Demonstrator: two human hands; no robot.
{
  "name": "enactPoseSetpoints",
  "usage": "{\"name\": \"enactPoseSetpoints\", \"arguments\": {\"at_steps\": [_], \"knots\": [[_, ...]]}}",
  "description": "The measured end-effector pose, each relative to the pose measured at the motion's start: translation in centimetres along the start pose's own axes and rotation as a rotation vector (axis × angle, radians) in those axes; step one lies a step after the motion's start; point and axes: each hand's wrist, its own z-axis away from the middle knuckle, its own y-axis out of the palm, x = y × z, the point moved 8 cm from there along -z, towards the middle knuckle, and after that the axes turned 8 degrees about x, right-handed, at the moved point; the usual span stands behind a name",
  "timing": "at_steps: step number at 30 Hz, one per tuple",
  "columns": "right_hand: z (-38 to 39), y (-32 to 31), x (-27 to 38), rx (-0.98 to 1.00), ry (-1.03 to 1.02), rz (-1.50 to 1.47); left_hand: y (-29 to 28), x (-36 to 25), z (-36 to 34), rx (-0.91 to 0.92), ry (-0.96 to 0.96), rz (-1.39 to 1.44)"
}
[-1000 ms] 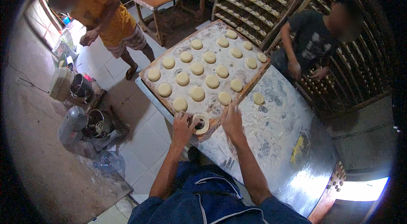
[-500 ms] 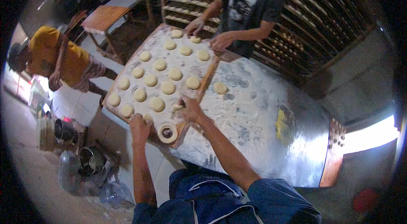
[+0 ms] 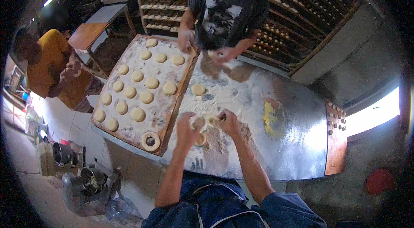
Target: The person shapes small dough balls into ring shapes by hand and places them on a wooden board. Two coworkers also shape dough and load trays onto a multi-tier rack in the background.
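Observation:
Over the floured metal table (image 3: 237, 154), my left hand (image 3: 186, 132) is closed on a pale dough round (image 3: 198, 123). Just to the right, my right hand (image 3: 228, 123) pinches a second piece of dough (image 3: 212, 119), partly hidden by the fingers. Below and between them, another dough round (image 3: 201, 139) lies on the flour. Farther away on the table sits a lone dough round (image 3: 198, 89). At left, a floured wooden board (image 3: 160, 120) carries several dough rounds (image 3: 138, 114), with a dough ring (image 3: 144, 140) at its near corner.
Across the table a person in a dark shirt (image 3: 215, 16) holds small pieces of dough. Another person in a yellow shirt (image 3: 49, 59) stands at far left. Tray racks (image 3: 297, 21) line the back. Yellow powder (image 3: 271, 118) and a small board (image 3: 334, 154) lie to the right.
Both my hands have left the board's near corner and moved right over the table, carrying dough pieces. The person opposite has drawn back from the board with dough. The view has shifted.

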Motion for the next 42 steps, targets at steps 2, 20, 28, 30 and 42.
{"name": "enactPoseSetpoints", "arguments": {"at_steps": [2, 20, 28, 30, 42], "knots": [[2.0, -0.7, -1.2, -0.002, 0.026, -0.302, 4.8, -0.9, 1.3, 0.084, -0.092, 0.098], [14.5, -9.2, -8.1, 0.214, 0.307, -0.792, 19.5, -13.8, 8.2, 0.224, -0.393, 1.697], [17.6, -12.0, -5.7, 0.105, 0.247, -0.682, 22.5, -13.3, 10.5, 0.089, -0.454, 0.842], [18.3, -12.9, -4.0, 0.079, 0.355, -0.874, 23.7, -12.5, 11.3, -0.055, -0.515, 1.389], [18.3, -8.8, -5.9, 0.282, 0.302, -0.568, 22.1, -11.6, 10.7, 0.223, -0.46, 0.909]]}}
